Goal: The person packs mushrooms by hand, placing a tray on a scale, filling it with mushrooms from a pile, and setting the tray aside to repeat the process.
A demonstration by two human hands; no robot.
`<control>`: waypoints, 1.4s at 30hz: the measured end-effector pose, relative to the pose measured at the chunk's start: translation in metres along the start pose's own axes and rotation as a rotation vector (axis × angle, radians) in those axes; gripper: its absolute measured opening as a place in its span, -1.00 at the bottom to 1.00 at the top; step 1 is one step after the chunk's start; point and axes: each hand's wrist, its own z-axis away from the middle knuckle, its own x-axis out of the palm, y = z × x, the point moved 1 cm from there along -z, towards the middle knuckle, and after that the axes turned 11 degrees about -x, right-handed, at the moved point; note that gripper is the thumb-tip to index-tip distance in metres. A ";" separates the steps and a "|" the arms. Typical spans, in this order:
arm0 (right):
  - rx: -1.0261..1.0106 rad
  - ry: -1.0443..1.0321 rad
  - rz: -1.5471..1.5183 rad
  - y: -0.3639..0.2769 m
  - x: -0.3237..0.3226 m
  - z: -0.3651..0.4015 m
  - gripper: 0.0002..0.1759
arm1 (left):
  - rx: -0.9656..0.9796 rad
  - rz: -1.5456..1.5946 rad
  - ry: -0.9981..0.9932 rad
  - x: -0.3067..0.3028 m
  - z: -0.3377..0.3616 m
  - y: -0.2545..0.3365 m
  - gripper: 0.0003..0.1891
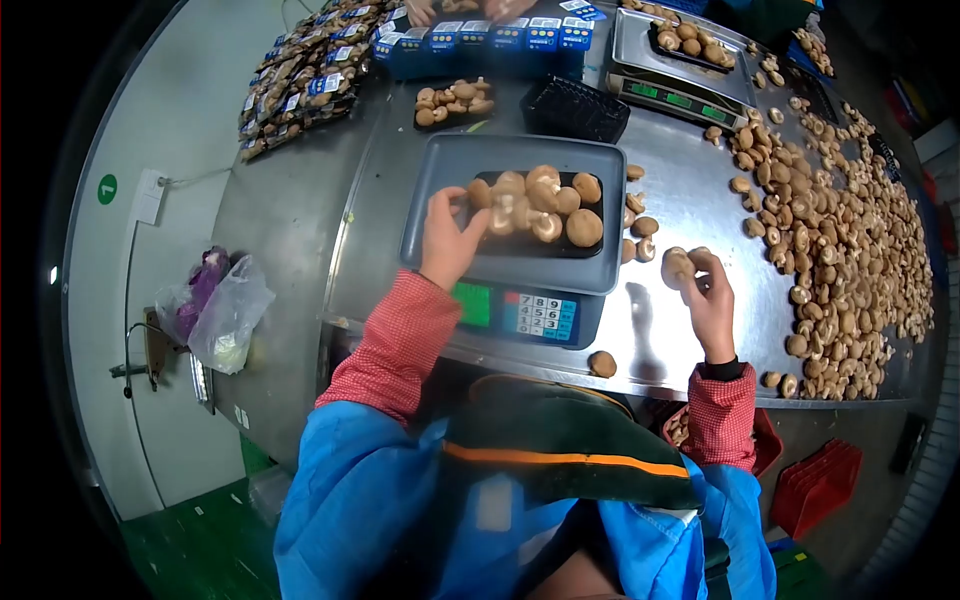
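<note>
Our left hand [452,238] is spread, thumb apart from fingers, at the near-left corner of the filled black tray [520,247]; we cannot tell whether a fingertip touches it. The hand seems placed there to reach the contents without covering them. Our right hand [712,305] pinches at least one shiitake mushroom [677,268] by the fingertips, a light grip that likely spares the cap; whether a second is tucked behind, we cannot tell.

The tray sits to the right of our left hand, on the grey weighing pan [520,272], presumably so its load registers on the green display [473,305] just below that hand. Loose mushrooms [645,227] lie between the pan and our right hand, apparently within easy reach, while the large heap [835,290] spreads beyond it to the right. One lone mushroom [602,364] rests below and left of our right hand.
</note>
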 end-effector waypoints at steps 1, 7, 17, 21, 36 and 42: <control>-0.039 -0.019 -0.111 -0.018 0.004 -0.005 -0.64 | -0.004 0.025 0.014 -0.001 -0.003 0.001 -0.43; -0.199 -0.245 -0.194 -0.094 0.065 -0.046 -0.63 | 0.081 0.168 -0.167 0.018 -0.014 0.017 -0.36; -0.337 0.043 0.410 -0.085 0.097 -0.054 -0.56 | 0.132 0.249 -0.059 -0.003 -0.016 -0.013 -0.48; -0.266 0.075 0.535 -0.059 0.097 -0.059 -0.69 | -0.012 -0.136 -0.320 -0.018 -0.006 -0.017 -0.64; -0.329 -0.149 0.460 -0.116 0.098 -0.081 -0.55 | -0.207 0.181 -0.461 -0.004 -0.042 -0.024 -0.67; -0.339 -0.219 0.203 -0.105 0.111 -0.071 -0.58 | -0.172 0.110 -0.465 -0.005 -0.044 -0.028 -0.59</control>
